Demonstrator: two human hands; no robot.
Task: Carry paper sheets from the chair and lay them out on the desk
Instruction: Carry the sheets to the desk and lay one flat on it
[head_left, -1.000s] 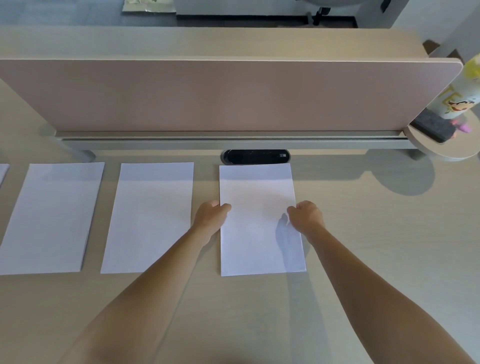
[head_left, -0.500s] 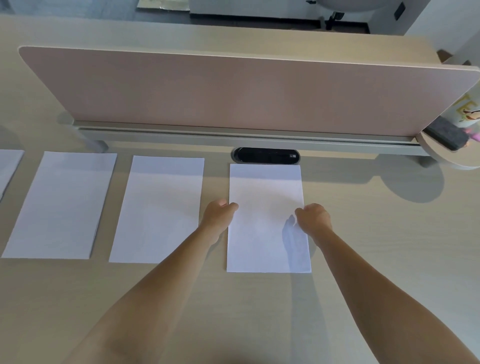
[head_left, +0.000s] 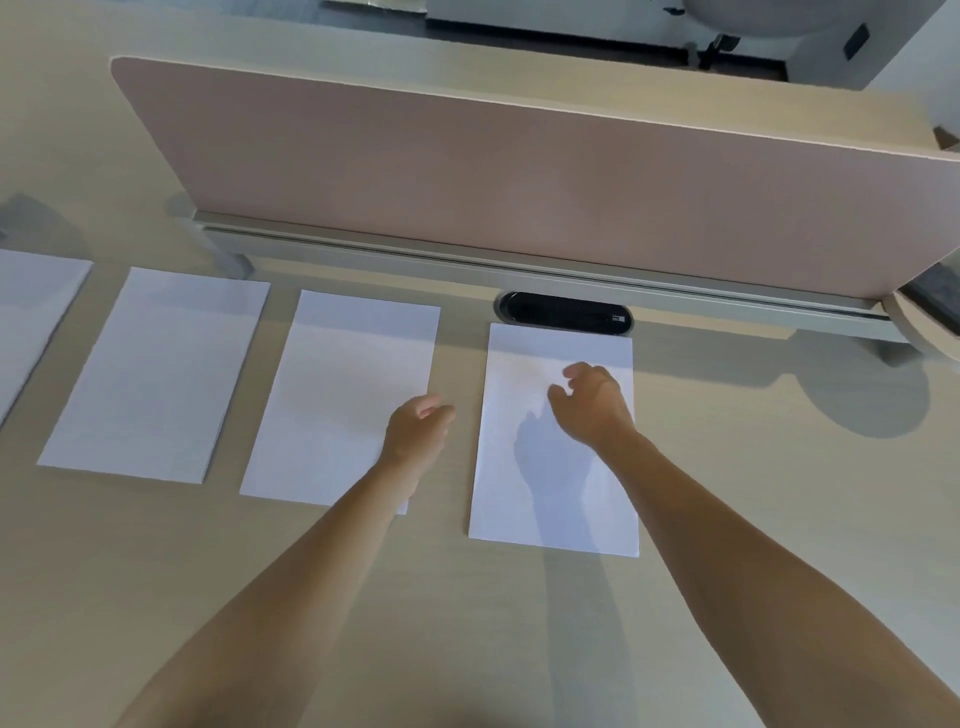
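Four sheets (head_left: 156, 374) are lying flat in a row on the table (head_left: 779, 519), each a little apart. Your right hand (head_left: 592, 408) is hanging over the right sheet (head_left: 556, 493). Your left hand (head_left: 418, 431) is hanging just beside it, over the edge of the next sheet (head_left: 343, 395). Your fingers (head_left: 576, 371) are curling loosely and holding nothing. I am guessing paper is light, thin and floppy and is sliding easily, so you are best pinching it softly at two side edges.
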